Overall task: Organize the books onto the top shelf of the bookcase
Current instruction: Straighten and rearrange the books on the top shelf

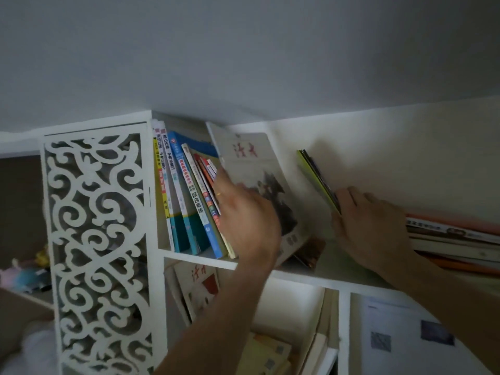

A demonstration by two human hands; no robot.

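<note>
The white bookcase's top shelf (200, 259) holds a row of upright books (186, 196) leaning at its left end. My left hand (246, 220) grips a pale magazine with red characters (257, 169), tilted against that row. Further right, my right hand (370, 226) holds a thin bundle of booklets with a green cover (316, 177), tilted on the same shelf. A flat stack of books (457, 239) lies at the shelf's right end, next to my right wrist.
A carved white lattice panel (100, 239) forms the bookcase's left side. Lower compartments hold another red-character magazine (203, 290), some yellowish books (267, 353) and a sheet with printed pictures (405, 336). The ceiling sits close above the bookcase.
</note>
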